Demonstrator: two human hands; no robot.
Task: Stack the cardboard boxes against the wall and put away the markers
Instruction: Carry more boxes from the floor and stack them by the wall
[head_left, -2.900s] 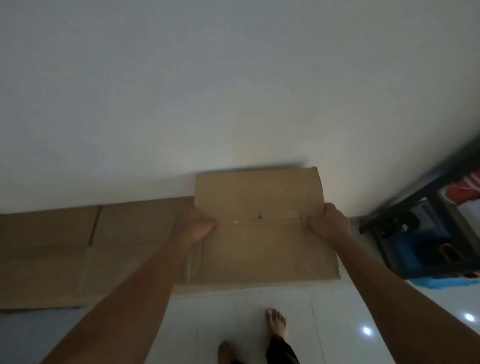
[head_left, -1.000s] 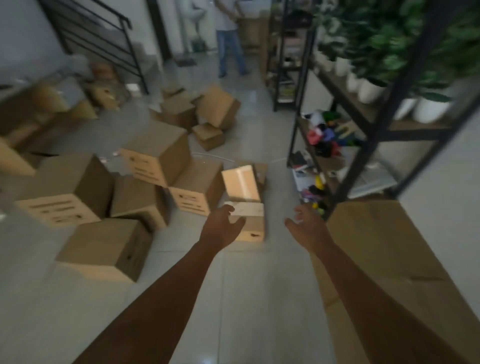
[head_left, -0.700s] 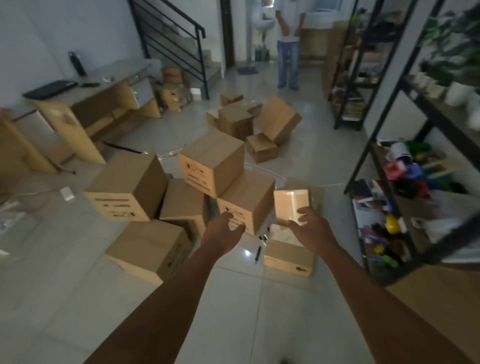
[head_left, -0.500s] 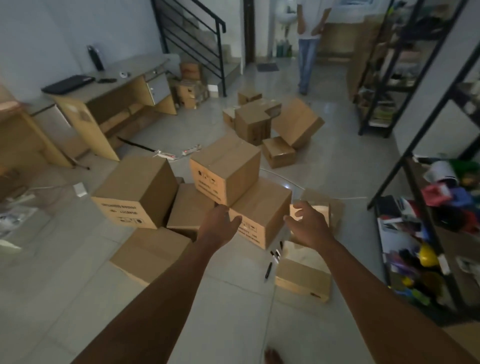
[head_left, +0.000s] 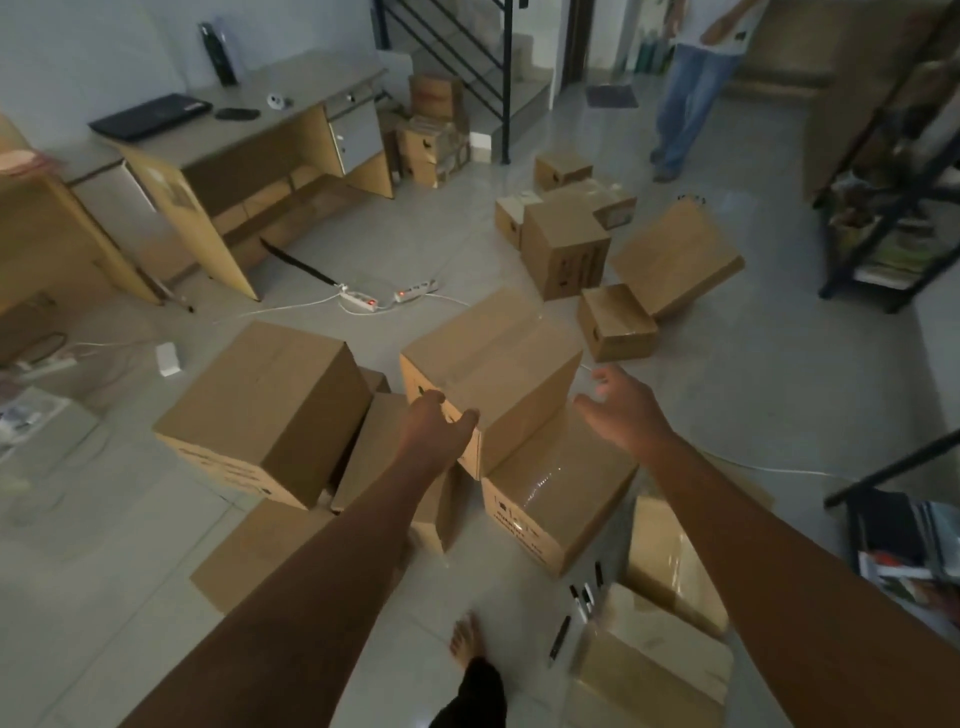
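Note:
Several brown cardboard boxes lie scattered on the tiled floor. A taped box (head_left: 498, 358) sits tilted on top of a lower box (head_left: 561, 493) in the middle. My left hand (head_left: 434, 423) touches the tilted box's near corner with relaxed fingers. My right hand (head_left: 621, 402) hovers just past that box's right edge, fingers spread and empty. A large box (head_left: 270, 405) stands to the left. Several dark markers (head_left: 579, 603) lie on the floor near my foot, beside a small box (head_left: 654, 660).
A wooden desk (head_left: 249, 150) with a laptop stands at the back left. Power strips and white cables (head_left: 374, 301) cross the floor. More boxes (head_left: 623, 260) lie farther back. A person (head_left: 691, 88) stands near the stairs. Black shelving (head_left: 893, 171) lines the right side.
I turned away from the flat cardboard at the wall and walked toward the scattered boxes. Both hands reached forward; the left now touches the tilted box.

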